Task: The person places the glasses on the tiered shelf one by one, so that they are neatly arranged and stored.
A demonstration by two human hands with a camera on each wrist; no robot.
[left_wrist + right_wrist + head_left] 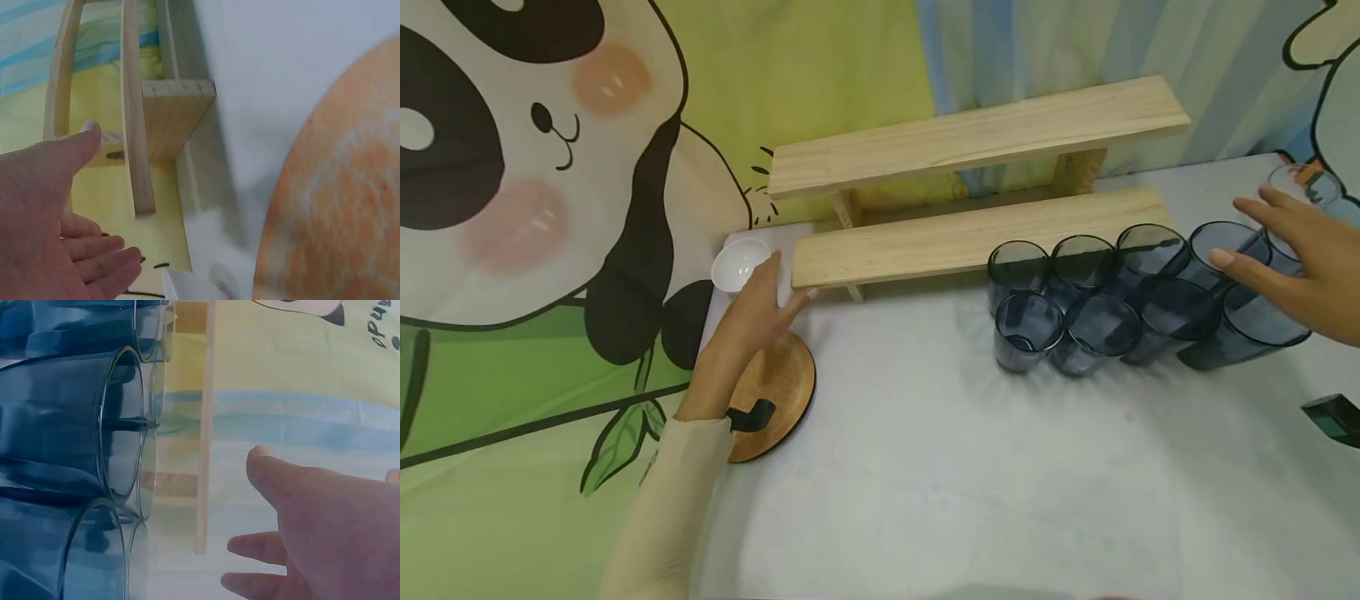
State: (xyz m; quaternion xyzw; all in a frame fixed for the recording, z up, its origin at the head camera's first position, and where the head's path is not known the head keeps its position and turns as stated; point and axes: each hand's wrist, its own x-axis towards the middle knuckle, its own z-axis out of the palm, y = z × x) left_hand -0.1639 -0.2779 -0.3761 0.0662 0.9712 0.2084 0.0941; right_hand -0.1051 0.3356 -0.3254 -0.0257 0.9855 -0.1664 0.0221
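My left hand (751, 321) reaches over the left end of the table, fingers extended and holding nothing. Its fingertips are right by a small white bowl (733, 271), whose edge also shows low in the left wrist view. Beneath the forearm lies a round brown wooden board (790, 375), partly hidden by the wrist. On the right, my right hand (1296, 258) hovers with thumb and fingers spread, overlapping the blue-tinted glasses (1105, 325), which stand in two rows. Behind its fingers a clear glass (1326, 190) is partly covered. The right wrist view shows nothing held.
A two-tier wooden shelf (977, 237) stands at the back of the table against a printed cloth (820, 67). The front row of glasses stands before its right end. A dark object (1333, 417) sits at the right edge of the white tabletop (925, 467).
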